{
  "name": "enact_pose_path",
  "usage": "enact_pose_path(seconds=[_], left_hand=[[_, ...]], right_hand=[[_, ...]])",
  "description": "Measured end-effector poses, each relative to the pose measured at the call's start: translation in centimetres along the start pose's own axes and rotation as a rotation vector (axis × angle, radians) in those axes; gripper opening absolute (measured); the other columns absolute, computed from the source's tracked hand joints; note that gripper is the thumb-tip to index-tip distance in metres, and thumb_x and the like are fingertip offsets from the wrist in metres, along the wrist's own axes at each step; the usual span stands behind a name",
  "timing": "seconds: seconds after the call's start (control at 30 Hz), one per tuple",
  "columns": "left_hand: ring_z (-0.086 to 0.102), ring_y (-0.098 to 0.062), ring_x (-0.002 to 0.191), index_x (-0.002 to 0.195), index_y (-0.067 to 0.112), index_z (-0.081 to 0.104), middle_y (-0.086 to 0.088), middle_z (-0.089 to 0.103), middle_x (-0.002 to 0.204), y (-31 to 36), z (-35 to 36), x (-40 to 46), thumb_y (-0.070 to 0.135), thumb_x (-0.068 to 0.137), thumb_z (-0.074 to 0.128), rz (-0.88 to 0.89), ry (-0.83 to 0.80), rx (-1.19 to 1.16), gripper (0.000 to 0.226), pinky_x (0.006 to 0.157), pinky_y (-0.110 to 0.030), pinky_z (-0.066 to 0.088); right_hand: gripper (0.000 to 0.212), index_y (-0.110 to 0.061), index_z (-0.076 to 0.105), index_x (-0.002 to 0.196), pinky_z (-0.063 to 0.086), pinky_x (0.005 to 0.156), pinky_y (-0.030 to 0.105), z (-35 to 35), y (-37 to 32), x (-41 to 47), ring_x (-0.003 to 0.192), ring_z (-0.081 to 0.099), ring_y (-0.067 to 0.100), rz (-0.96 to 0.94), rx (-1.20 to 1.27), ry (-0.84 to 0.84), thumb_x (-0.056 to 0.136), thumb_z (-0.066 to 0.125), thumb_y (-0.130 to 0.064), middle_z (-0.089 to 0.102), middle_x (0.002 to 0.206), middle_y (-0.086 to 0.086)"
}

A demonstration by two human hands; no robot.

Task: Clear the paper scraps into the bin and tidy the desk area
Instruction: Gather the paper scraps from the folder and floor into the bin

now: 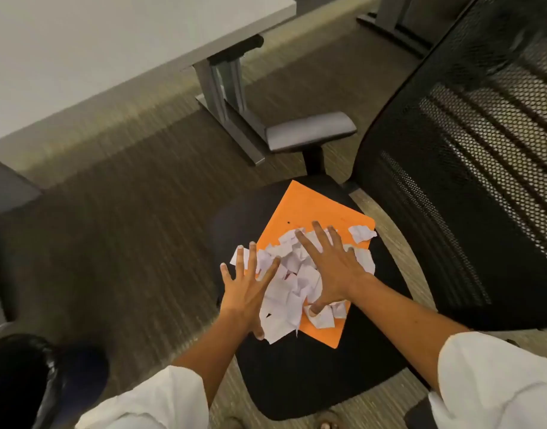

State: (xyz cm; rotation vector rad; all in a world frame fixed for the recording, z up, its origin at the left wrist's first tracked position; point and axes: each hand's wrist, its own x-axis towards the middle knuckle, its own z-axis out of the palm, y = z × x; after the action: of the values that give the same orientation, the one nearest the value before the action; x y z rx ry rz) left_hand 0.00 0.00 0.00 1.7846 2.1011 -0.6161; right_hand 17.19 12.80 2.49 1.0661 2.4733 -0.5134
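A heap of torn white paper scraps (292, 281) lies on an orange folder (309, 209) that rests on the black seat (312, 376) of an office chair. My left hand (245, 292) is spread flat against the left side of the heap, fingers apart. Over the right side of the heap lies my right hand (331, 267), palm down and fingers splayed on the scraps. One loose scrap (362, 233) sits apart near the folder's right corner. A bin with a black liner (24, 379) stands at the bottom left on the floor.
The chair's mesh backrest (482, 156) rises at the right and its grey armrest (310, 131) juts out behind the seat. A white desk (95, 48) with a grey metal leg (225, 97) stands at the back left. Striped carpet (126, 212) covers the floor between desk and chair.
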Motion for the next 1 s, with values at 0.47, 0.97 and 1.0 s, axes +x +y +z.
enact_pose_path(seconds=[0.47, 0.97, 1.0], left_hand=[[-0.018, -0.051, 0.143, 0.147, 0.039, -0.021, -0.024, -0.029, 0.155, 1.4, 3.3, 4.0, 0.069, 0.053, 0.081, 0.125, -0.008, -0.037, 0.142, 0.113, -0.068, 0.017], [0.007, -0.048, 0.146, 0.149, 0.035, 0.023, -0.021, 0.008, 0.16, 1.8, 3.7, 4.5, 0.043, 0.081, 0.074, 0.219, -0.052, -0.155, 0.085, 0.098, -0.048, 0.05], [0.013, -0.047, 0.145, 0.147, 0.033, 0.027, -0.021, 0.015, 0.159, 1.8, 3.6, 4.5, 0.04, 0.085, 0.071, 0.216, -0.031, -0.17, 0.077, 0.096, -0.048, 0.051]], right_hand=[[0.142, -0.047, -0.022, 0.146, 0.016, 0.113, 0.071, 5.4, 0.4, 5.1, 0.146, -0.024, 0.043, -0.022, -0.077, -0.06, 0.05, 0.079, -0.075, -0.037, 0.157, 0.002], [0.075, -0.039, 0.03, 0.148, 0.05, 0.092, 0.04, 6.6, -0.2, 4.1, 0.136, 0.026, 0.036, -0.035, 0.026, 0.008, 0.086, 0.07, -0.027, 0.005, 0.163, 0.004], [0.07, -0.038, 0.034, 0.146, 0.05, 0.091, 0.04, 6.6, -0.3, 4.0, 0.135, 0.029, 0.034, -0.034, 0.047, 0.025, 0.087, 0.069, -0.024, 0.009, 0.163, 0.004]])
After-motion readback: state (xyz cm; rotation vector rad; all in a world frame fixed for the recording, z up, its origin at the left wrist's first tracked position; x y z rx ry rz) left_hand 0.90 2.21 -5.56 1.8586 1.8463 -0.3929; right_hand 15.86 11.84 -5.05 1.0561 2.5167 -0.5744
